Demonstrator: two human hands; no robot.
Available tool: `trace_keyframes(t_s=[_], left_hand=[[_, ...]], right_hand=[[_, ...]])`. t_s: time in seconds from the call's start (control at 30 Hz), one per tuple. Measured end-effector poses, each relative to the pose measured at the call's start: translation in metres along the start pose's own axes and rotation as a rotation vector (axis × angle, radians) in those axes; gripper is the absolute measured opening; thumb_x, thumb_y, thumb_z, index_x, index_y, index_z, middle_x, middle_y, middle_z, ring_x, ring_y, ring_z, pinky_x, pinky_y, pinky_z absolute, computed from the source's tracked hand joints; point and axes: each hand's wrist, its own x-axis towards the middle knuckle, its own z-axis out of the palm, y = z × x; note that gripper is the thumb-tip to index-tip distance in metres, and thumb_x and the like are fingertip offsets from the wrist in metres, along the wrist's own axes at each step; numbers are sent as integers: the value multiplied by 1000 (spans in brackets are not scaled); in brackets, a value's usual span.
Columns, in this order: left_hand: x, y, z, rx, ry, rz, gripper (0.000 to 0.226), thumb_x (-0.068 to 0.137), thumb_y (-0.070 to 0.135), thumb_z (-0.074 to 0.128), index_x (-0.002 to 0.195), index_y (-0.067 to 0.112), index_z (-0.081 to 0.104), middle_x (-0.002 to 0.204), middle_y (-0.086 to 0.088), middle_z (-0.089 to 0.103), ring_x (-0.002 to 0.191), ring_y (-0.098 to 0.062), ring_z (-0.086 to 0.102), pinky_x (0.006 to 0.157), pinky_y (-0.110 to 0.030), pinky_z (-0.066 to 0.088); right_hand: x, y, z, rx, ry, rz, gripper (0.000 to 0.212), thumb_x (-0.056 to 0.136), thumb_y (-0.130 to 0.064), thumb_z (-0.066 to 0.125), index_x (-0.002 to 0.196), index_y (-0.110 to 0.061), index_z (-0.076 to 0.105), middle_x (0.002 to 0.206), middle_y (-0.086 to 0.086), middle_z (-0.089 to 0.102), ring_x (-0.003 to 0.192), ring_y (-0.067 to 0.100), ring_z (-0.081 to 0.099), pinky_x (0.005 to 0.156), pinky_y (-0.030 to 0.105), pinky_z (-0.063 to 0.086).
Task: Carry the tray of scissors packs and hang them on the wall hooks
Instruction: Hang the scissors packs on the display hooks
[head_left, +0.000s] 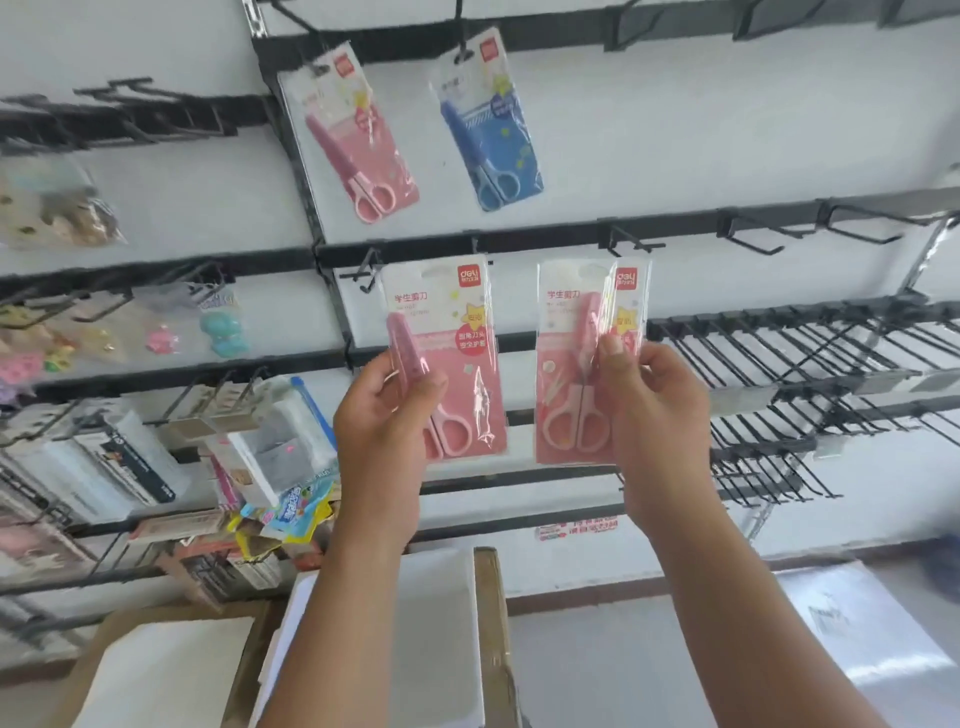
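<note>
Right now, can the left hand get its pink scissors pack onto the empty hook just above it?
Probably yes. The left hand holds its pink scissors pack just below the empty hook, and nothing hangs between them, so the way up looks free.

There is one view only, from a wide-angle camera on the person's head. It faces forward and slightly upward at a white wall (675, 130) crossed by black hook rails (545, 241), close enough that both raised forearms fill the lower middle. The edges curve, and boxes (171, 670) sit low at the bottom.
</note>
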Motion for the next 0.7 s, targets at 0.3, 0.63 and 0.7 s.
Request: trace_keyframes(t_s=[0.3, 0.63, 0.7], left_hand=[[35, 32, 81, -48, -11, 87, 28, 93, 4, 67, 111, 25, 70, 94, 4, 82, 82, -9, 76, 66, -20, 56], [118, 20, 175, -89, -139, 140, 27, 92, 6, 67, 115, 21, 68, 100, 6, 81, 86, -9, 77, 62, -16, 55], [129, 19, 194, -88, -173, 135, 24, 93, 9, 68, 113, 23, 67, 98, 8, 81, 84, -7, 78, 62, -17, 56]], right_hand=[[67, -50, -20, 80, 55, -81, 32, 98, -41, 64, 83, -12, 66, 89, 25, 73, 83, 47, 71, 65, 66, 58], [173, -59, -39, 64, 140, -155, 33, 97, -41, 65, 83, -11, 64, 77, 13, 71, 69, 33, 71, 67, 66, 58], [187, -63, -43, 72, 150, -158, 32, 97, -40, 65, 81, -13, 64, 75, 8, 70, 65, 28, 71, 62, 64, 60]])
